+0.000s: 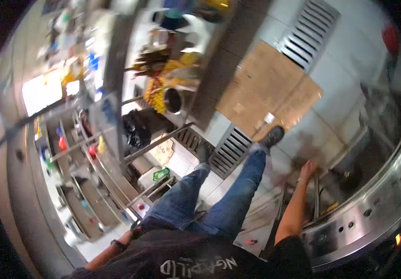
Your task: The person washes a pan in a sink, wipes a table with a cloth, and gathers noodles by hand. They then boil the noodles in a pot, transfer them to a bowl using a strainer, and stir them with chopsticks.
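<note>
My right hand (308, 170) reaches out over the near end of a dark metal frame (316, 200) beside a stainless-steel cooking range (363, 218). Its fingers look curled, but blur hides what they hold, if anything. Low by my hip, my left hand (136, 230) is close to a steel counter's corner; it is dark and its fingers cannot be made out. A dark band (118, 245) circles the left wrist.
A flattened cardboard sheet (268, 86) lies on the tiled floor between drain grates (310, 32). A black plastic bag (137, 128) hangs near a steel shelf with yellow packets (155, 95). Shelving with several containers (81, 200) stands at the left.
</note>
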A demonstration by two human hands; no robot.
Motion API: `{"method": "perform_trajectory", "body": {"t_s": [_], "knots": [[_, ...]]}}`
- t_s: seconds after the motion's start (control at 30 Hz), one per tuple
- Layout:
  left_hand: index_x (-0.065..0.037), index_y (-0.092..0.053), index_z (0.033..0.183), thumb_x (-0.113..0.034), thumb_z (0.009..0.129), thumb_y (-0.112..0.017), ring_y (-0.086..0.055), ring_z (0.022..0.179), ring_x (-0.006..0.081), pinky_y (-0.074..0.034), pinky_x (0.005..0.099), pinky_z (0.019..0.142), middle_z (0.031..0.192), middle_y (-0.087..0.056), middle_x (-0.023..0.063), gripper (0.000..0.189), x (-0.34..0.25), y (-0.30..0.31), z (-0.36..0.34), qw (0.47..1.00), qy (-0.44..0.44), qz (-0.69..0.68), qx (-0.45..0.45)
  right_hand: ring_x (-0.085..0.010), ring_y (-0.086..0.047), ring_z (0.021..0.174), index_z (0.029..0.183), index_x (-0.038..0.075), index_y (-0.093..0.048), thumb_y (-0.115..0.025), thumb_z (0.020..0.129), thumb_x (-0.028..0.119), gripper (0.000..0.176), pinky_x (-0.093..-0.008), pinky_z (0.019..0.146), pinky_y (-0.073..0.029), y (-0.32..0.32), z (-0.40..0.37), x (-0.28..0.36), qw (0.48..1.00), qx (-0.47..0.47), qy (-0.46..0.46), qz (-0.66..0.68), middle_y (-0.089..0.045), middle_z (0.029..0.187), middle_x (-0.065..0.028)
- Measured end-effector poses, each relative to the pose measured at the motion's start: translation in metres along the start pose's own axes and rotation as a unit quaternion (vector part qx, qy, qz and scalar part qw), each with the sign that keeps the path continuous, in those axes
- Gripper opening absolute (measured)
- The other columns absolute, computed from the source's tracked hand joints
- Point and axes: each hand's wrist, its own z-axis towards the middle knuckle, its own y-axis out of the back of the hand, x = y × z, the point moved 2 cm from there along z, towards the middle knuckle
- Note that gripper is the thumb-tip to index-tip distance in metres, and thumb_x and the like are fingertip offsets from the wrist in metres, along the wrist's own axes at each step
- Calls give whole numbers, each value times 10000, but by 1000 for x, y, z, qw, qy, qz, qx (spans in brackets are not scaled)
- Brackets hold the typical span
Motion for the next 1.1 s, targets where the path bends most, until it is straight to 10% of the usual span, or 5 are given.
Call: {"method": "perform_trajectory", "body": {"t_s": [0.3,0.37,0.57,0.87,1.1], "knots": [[-16,-575,1174,-598,906,-417,-551,936,174,-447,326,818,1071,-607,50,660,58,-32,91,939,-273,-211,4,-213,-622,819,1211,-11,-522,-584,881,157,376,-315,704,-497,-172,-327,139,810,380,275,-352,-607,1076,-158],[-15,-577,1169,-642,890,-387,-556,870,165,-462,323,749,1101,-608,57,712,74,-22,121,944,0,-312,103,-226,-627,756,1178,20,-558,-593,880,204,352,-340,679,-507,-197,-384,170,761,385,386,-351,-649,914,-136],[10,-632,978,-419,876,-567,-607,884,369,-474,415,791,925,-650,203,446,42,82,195,846,-294,-196,-400,-260,-630,824,1155,21,-579,-566,897,251,346,-355,720,-501,-265,-551,241,641,466,451,-410,-628,1009,-157],[-19,-551,891,-169,832,-597,-577,868,358,-493,442,740,903,-583,186,168,-82,229,254,770,-300,-238,-510,-325,-561,921,1071,73,-572,-616,773,89,302,-408,769,-477,-382,-714,209,206,602,635,-438,-586,997,-138],[16,-561,902,-117,825,-531,-598,863,374,-498,447,744,893,-594,226,157,-83,203,264,829,-274,-257,-415,-333,-523,1000,1062,96,-591,-648,748,139,322,-432,863,-440,-488,-744,211,269,475,748,-379,-576,1104,-148]]}}
